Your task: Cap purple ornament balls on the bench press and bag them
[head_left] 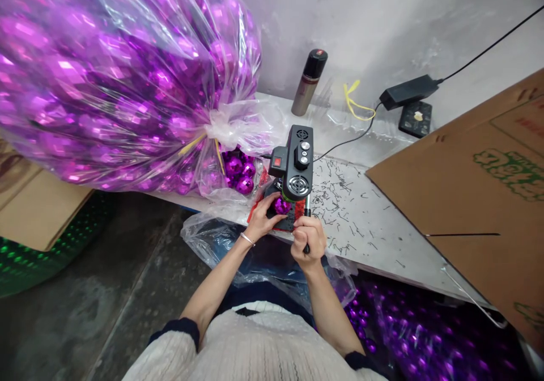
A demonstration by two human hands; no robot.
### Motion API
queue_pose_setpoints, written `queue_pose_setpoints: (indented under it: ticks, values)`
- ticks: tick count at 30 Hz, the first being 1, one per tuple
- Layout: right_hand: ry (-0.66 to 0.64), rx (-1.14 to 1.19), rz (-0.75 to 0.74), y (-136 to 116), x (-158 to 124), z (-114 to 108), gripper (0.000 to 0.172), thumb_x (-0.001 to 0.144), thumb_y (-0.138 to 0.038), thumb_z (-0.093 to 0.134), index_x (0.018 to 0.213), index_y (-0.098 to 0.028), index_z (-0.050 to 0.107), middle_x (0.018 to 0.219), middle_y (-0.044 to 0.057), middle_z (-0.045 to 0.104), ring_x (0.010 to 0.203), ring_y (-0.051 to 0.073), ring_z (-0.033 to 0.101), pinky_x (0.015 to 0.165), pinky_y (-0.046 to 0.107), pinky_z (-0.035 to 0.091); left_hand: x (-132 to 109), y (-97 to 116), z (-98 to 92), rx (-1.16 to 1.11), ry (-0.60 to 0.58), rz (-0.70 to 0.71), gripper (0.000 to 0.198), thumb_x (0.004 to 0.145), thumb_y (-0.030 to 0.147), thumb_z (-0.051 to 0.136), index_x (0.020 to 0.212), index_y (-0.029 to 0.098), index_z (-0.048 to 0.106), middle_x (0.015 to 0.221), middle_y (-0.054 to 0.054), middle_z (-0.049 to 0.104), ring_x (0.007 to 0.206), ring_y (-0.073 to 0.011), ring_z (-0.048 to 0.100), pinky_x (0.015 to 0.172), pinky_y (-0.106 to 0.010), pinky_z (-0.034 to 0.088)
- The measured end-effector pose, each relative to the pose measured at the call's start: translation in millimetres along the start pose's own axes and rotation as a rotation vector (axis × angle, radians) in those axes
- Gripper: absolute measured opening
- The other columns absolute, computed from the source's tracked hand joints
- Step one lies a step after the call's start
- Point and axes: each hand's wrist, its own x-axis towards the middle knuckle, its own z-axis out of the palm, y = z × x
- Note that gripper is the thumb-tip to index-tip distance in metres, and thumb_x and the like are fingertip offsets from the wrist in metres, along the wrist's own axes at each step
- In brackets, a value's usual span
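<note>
A shiny faceted purple ball [282,205] sits on a dark base under a black bench-top machine [300,163] with round vents, knobs and a red switch. My left hand [262,220] curves around the ball's left and near side, thumb and fingers closed on it. My right hand [310,239] is wrapped round the black grip of a lever [307,214] on the machine's right side. More purple balls [240,171] lie just left of the machine, at the mouth of a clear bag. Whether the machine touches the ball is hidden by its head.
A huge clear bag of purple balls [127,86], tied at its neck, fills the left. A dark-capped canister [309,83], yellow tie [355,100] and power adapter [410,90] stand behind. Small dark wire bits [344,211] litter the table. A cardboard box [467,199] leans at right.
</note>
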Motion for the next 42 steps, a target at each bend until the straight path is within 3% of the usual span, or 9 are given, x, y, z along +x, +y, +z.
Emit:
queue_pose_setpoints:
  ticks: [25,31,35,39,42]
  values:
    - [0.125,0.029,-0.02,14.5,-21.3,19.0,0.025,0.104,-0.026,0.038,0.082,-0.023,0.05,0.077,0.001,0.057,0.067,0.013,0.055,0.066,0.031,0.05,0.0,-0.9,0.8,0.059,0.018,0.015,0.061,0.082,0.038,0.082,0.136,0.021,0.059,0.13,-0.012,0.071,0.122,-0.0267,0.068,0.109,-0.044,0.054]
    - [0.058,-0.06,-0.136,22.2,-25.0,21.8,0.029,0.105,-0.026,0.037,0.078,-0.023,0.048,0.074,0.0,0.057,0.063,0.012,0.052,0.063,0.029,0.047,-1.0,-2.0,1.7,0.041,0.029,0.026,0.061,0.083,0.038,0.081,0.136,0.02,0.058,0.129,-0.012,0.072,0.121,-0.0263,0.069,0.11,-0.044,0.054]
    - [0.116,-0.003,-0.03,11.9,-11.0,13.3,0.029,0.103,-0.023,0.037,0.077,-0.022,0.049,0.072,0.0,0.057,0.062,0.012,0.05,0.06,0.029,0.044,0.4,-2.9,2.4,0.034,0.021,0.023,0.063,0.081,0.037,0.083,0.137,0.021,0.058,0.129,-0.012,0.071,0.122,-0.0269,0.068,0.111,-0.046,0.052]
    - [0.048,-0.01,0.066,-6.0,17.7,-2.9,0.022,0.098,-0.017,0.046,0.078,-0.022,0.052,0.073,0.001,0.062,0.067,0.013,0.058,0.06,0.028,0.045,-0.4,1.7,0.9,0.029,0.029,0.035,0.062,0.084,0.037,0.08,0.138,0.022,0.056,0.131,-0.013,0.071,0.124,-0.0266,0.067,0.112,-0.047,0.051]
    - [0.034,-0.004,0.085,-12.9,31.3,-9.4,0.022,0.096,-0.013,0.048,0.077,-0.022,0.052,0.07,0.0,0.061,0.068,0.014,0.06,0.06,0.028,0.045,-14.2,10.1,-7.4,0.037,0.093,0.088,0.061,0.089,0.038,0.074,0.143,0.023,0.05,0.136,-0.015,0.067,0.13,-0.0267,0.063,0.111,-0.049,0.051]
